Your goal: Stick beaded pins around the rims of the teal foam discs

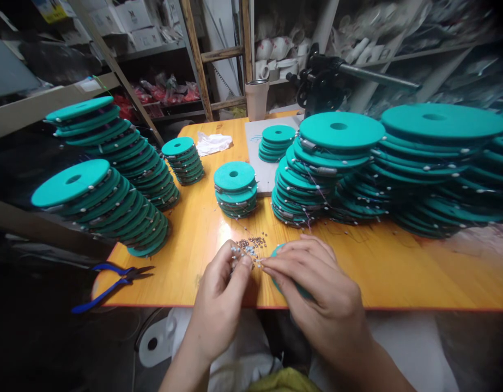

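My left hand (222, 296) is closed around a small bunch of pale-headed pins (235, 253), their heads showing above the fingers. Close beside it, my right hand (322, 288) pinches a tiny pale pin (259, 261) between thumb and forefinger. Partly hidden under my right hand, a green foam spool (279, 280) lies on the wooden table. Small dark beads (255, 241) are scattered just beyond my fingertips, with a few pale bits among them.
Stacks of green foam spools wound with thread and pins stand left (71, 182), centre (235, 177) and right (341, 130). Blue-handled pliers (112, 283) lie at the left table edge. A tumbler (257, 100), crumpled tissue (213, 142) and black hand-press (322, 81) are farther back.
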The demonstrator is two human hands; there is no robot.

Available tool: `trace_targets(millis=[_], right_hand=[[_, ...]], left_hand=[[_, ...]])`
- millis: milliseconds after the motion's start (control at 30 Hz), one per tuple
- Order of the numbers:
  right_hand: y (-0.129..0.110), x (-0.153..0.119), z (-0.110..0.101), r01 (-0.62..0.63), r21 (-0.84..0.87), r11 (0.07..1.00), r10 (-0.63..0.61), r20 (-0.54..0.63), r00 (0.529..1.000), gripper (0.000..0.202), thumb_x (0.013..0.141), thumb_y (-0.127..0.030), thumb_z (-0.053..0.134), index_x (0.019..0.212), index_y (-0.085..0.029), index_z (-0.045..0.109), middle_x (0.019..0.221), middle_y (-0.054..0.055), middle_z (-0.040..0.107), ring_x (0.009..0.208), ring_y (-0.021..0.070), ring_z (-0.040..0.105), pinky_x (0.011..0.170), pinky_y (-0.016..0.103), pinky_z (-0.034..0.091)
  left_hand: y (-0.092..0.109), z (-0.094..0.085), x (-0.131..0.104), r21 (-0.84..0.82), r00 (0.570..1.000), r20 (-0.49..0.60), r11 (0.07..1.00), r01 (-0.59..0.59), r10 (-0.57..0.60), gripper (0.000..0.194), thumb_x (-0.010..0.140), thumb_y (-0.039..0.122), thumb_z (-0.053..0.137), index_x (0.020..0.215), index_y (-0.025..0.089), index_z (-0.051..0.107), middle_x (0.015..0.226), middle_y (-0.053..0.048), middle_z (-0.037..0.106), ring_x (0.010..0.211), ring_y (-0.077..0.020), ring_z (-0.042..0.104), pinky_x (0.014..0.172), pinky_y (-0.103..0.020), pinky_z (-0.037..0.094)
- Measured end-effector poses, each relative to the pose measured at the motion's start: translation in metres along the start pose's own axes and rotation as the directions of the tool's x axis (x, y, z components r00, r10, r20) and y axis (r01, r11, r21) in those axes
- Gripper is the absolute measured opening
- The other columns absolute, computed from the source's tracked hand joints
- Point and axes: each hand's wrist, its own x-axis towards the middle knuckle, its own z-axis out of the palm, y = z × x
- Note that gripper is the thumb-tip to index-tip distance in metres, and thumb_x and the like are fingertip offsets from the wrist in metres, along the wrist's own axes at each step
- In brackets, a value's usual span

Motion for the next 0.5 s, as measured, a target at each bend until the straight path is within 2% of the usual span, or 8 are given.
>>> trace_targets(millis=[167, 500], right_hand=[[-0.0004, -0.0018, 0.0004, -0.004, -0.019, 1.000, 0.004, 0.009, 1.000, 0.017, 0.089, -0.004, 0.063, 0.095, -0.018, 0.069, 0.083, 0.001, 0.069, 0.087, 0.0152, 0.060, 0.088, 0.036, 0.046], [0.0010, -0.0047, -0.0007, 0.017, -0.038, 0.999, -0.016, 0.025, 1.000, 0.023, 0.091, -0.002, 0.057, 0.103, -0.018, 0.067, 0.089, 0.002, 0.069, 0.094, 0.0159, 0.059, 0.093, 0.037, 0.046]], left_hand=[[0.0024, -0.0004, 0.0005, -0.059, 1.000, 0.003, 0.998, 0.006, -0.006, 0.032, 0.094, 0.044, 0.057, 0.078, 0.018, 0.046, 0.072, 0.004, 0.039, 0.068, -0.0090, 0.034, 0.063, -0.021, 0.033], [0.0041, 0.0005, 0.0015, -0.014, 1.000, 0.016, 1.000, -0.006, 0.006, 0.033, 0.096, 0.042, 0.054, 0.076, 0.018, 0.043, 0.073, 0.004, 0.039, 0.068, -0.0091, 0.033, 0.063, -0.022, 0.032]])
